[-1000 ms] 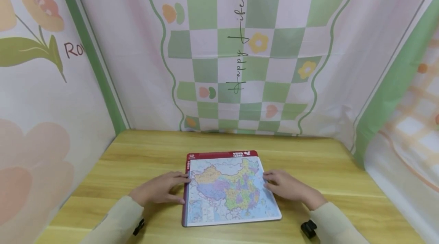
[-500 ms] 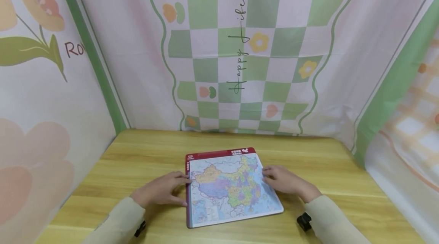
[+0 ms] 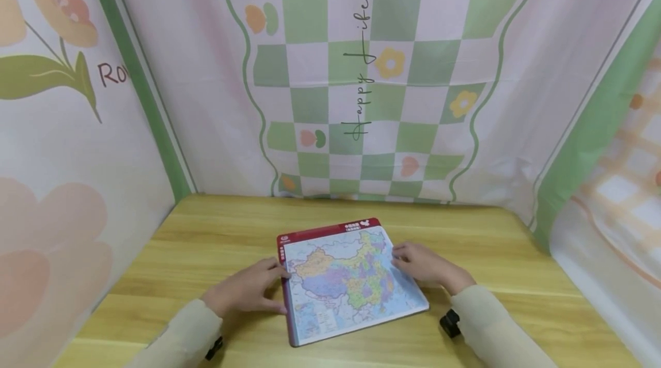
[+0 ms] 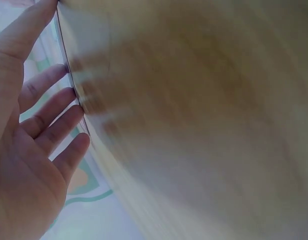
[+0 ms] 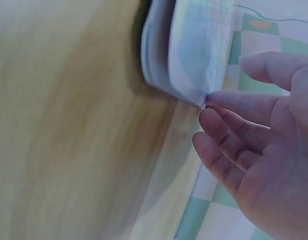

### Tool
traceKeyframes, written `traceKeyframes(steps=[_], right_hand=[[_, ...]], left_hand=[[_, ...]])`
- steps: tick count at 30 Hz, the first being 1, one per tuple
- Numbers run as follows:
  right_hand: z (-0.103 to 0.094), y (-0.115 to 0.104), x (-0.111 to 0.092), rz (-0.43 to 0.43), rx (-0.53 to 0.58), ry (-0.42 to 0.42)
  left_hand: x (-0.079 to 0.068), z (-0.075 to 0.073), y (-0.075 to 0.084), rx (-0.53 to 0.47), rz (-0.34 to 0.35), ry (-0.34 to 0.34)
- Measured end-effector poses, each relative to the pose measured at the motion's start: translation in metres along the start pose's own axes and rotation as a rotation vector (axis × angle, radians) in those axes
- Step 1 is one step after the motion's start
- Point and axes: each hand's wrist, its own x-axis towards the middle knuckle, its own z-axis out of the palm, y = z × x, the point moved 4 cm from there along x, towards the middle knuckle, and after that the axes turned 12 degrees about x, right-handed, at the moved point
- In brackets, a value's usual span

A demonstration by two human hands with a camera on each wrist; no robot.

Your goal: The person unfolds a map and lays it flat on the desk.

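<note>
A map board (image 3: 343,282) with a coloured map of China and a red top band lies on the wooden table, turned askew. Along its left edge rests my left hand (image 3: 248,287), thumb and fingers spread apart and touching the border. My right hand (image 3: 426,264) touches the upper right edge with its fingertips. In the right wrist view, the board's corner (image 5: 191,60) shows several stacked layers, and the relaxed fingers (image 5: 239,107) meet its edge. The left wrist view shows the left fingers (image 4: 54,117) loosely extended beside the wood surface.
The wooden table (image 3: 227,219) runs back to a checkered green and white curtain (image 3: 346,69). Patterned cloth panels stand at the left (image 3: 67,155) and the right. Dark wrist devices (image 3: 449,322) sit under both sleeves.
The map board has turned anticlockwise, its top right corner moving back and left and its lower left corner toward the right. Both hands stayed at its edges, the right one shifting slightly back and left.
</note>
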Motion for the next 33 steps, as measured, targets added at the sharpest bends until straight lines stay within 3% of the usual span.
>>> traceKeyframes(steps=[13, 33], right_hand=[[-0.003, 0.001, 0.018, 0.025, 0.011, -0.003], [-0.006, 0.004, 0.045, 0.018, 0.014, -0.008]], left_hand=[[0.002, 0.003, 0.009, -0.002, -0.073, -0.007], [0.004, -0.001, 0.032, 0.130, -0.099, 0.012]])
